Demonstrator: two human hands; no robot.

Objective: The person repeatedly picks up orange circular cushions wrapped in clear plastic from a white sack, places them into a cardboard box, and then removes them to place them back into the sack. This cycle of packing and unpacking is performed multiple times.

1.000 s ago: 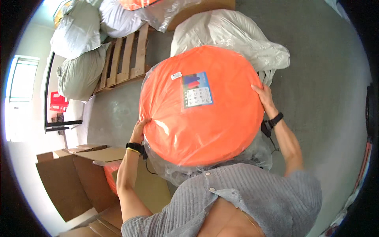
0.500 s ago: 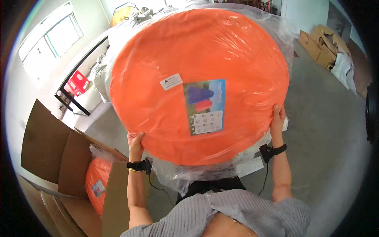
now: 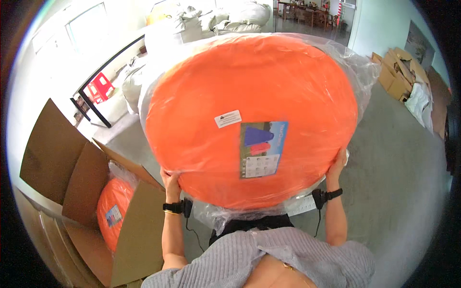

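Now orange disc (image 3: 252, 103) lower in view

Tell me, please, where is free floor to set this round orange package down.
Bare grey floor shows right of the round orange package, this side of the cardboard pile. A smaller patch lies between the black frame and the open carton. Lower left is crowded: that carton holds another orange package.

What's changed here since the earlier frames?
The orange disc has come nearer the camera, and the view has swung upward. Nothing was let go: the left hand and right hand still hold its edge. The open carton remains at lower left.
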